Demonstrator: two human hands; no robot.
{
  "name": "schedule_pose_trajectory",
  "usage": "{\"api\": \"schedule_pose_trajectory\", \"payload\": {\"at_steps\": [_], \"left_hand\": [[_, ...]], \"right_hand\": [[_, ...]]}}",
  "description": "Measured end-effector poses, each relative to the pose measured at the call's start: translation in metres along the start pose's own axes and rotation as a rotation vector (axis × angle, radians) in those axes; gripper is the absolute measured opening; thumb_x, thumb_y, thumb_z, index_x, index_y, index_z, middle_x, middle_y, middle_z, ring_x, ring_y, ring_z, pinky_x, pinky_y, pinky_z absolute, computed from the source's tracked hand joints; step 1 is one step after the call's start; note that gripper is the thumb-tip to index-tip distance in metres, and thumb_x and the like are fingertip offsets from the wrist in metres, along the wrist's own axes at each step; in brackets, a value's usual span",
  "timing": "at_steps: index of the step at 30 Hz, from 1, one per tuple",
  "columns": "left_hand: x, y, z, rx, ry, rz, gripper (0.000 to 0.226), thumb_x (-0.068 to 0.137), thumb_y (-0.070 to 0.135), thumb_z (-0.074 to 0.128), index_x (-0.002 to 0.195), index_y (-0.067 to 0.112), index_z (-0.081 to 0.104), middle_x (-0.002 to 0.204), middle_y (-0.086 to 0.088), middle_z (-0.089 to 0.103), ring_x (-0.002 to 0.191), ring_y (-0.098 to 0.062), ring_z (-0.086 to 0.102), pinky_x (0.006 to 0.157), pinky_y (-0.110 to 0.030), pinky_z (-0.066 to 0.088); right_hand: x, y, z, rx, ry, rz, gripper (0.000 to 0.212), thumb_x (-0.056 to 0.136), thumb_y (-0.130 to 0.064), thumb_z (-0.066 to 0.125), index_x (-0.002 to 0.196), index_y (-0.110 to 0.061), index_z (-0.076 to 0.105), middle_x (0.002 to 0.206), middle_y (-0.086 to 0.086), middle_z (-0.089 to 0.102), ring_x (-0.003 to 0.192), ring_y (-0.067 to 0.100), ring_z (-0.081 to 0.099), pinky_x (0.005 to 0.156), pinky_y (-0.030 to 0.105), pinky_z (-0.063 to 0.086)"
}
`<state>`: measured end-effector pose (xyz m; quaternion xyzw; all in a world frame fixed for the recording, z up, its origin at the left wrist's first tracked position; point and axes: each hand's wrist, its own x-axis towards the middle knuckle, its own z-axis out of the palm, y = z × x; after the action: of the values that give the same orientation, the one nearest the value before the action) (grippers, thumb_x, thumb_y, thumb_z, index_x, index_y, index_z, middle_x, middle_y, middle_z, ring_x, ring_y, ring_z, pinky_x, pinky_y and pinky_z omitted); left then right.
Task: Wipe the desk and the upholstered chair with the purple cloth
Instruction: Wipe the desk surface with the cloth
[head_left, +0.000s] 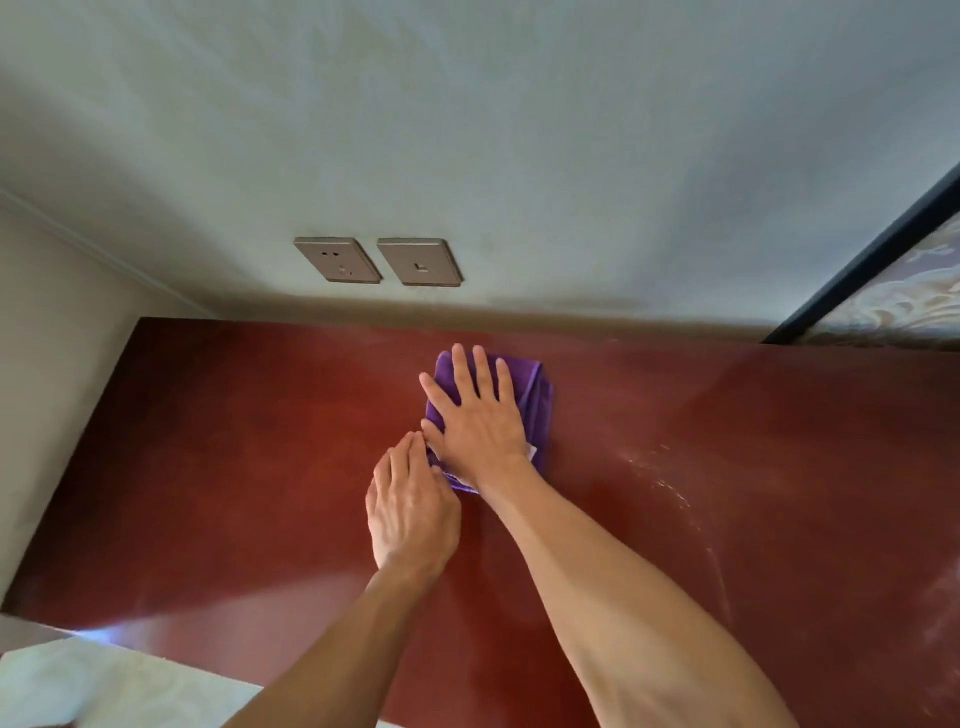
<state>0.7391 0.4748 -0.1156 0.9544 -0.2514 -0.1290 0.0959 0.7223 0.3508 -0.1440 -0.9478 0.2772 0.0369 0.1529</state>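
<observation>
A folded purple cloth (535, 395) lies on the reddish-brown desk (234, 467), near the middle toward the wall. My right hand (478, 415) lies flat on top of it, fingers spread, palm pressing down. My left hand (410, 509) rests on the desk just left of and nearer than the cloth, fingers together, their tips touching the cloth's near left corner. Most of the cloth is hidden under my right hand. A pale patterned upholstered surface (104, 686), possibly the chair, shows at the bottom left.
The wall behind the desk carries two bronze socket plates (379, 260). A dark-framed patterned panel (893, 280) stands at the right back. Whitish dust streaks (675, 488) mark the desk to the right of the cloth. The desk's left edge (78, 452) meets a beige side wall.
</observation>
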Motion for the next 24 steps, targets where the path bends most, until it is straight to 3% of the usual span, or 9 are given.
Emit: {"api": "schedule_pose_trajectory", "payload": {"at_steps": [4,7,10,17,20,24], "left_hand": [[0.008,0.009,-0.001,-0.032,-0.024,-0.072,0.050,0.101,0.026,0.035,0.151,0.024,0.034,0.147,0.007,0.047,0.135,-0.022,0.042,0.093,-0.044,0.049],[0.015,0.009,-0.004,0.027,-0.021,-0.072,0.049,0.102,0.030,0.035,0.151,0.024,0.034,0.135,0.005,0.052,0.122,-0.023,0.047,0.075,-0.043,0.048],[0.013,0.009,-0.005,0.057,-0.050,-0.057,0.053,0.102,0.030,0.036,0.155,0.023,0.028,0.139,0.003,0.050,0.124,-0.026,0.045,0.080,-0.049,0.050],[0.012,0.001,-0.008,0.124,-0.114,0.008,0.048,0.102,0.033,0.037,0.149,0.022,0.042,0.148,0.002,0.044,0.123,-0.028,0.045,0.075,-0.048,0.056],[0.011,0.000,-0.004,0.135,-0.130,0.033,0.053,0.102,0.035,0.039,0.152,0.019,0.036,0.154,-0.003,0.038,0.131,-0.032,0.040,0.086,-0.052,0.055],[-0.003,0.001,0.006,0.125,-0.165,0.053,0.062,0.102,0.037,0.039,0.158,0.016,0.022,0.165,-0.012,0.019,0.151,-0.037,0.018,0.117,-0.057,0.029]], "right_hand": [[0.032,-0.002,-0.003,-0.005,-0.005,-0.071,0.065,0.102,-0.058,0.031,0.163,-0.036,0.018,0.173,0.013,-0.003,0.159,0.037,-0.007,0.126,0.058,-0.001],[0.034,0.004,-0.004,0.026,0.030,-0.061,0.068,0.099,-0.060,0.032,0.162,-0.037,0.022,0.173,0.011,0.003,0.159,0.036,-0.003,0.127,0.056,0.001],[0.023,0.027,-0.009,0.004,0.082,0.050,0.069,0.095,-0.061,0.033,0.160,-0.038,0.028,0.172,0.010,0.011,0.159,0.035,0.005,0.127,0.056,0.005],[-0.066,0.132,-0.026,-0.117,0.109,0.428,0.069,0.089,-0.060,0.037,0.156,-0.040,0.038,0.169,0.010,0.025,0.155,0.038,0.022,0.124,0.057,0.016],[-0.121,0.131,-0.017,-0.130,0.125,0.577,0.067,0.092,-0.057,0.035,0.157,-0.039,0.036,0.170,0.010,0.024,0.154,0.040,0.022,0.124,0.058,0.018],[-0.202,0.085,0.011,-0.093,0.141,0.734,0.066,0.094,-0.058,0.040,0.156,-0.034,0.041,0.167,0.016,0.029,0.152,0.044,0.026,0.122,0.061,0.019]]}}
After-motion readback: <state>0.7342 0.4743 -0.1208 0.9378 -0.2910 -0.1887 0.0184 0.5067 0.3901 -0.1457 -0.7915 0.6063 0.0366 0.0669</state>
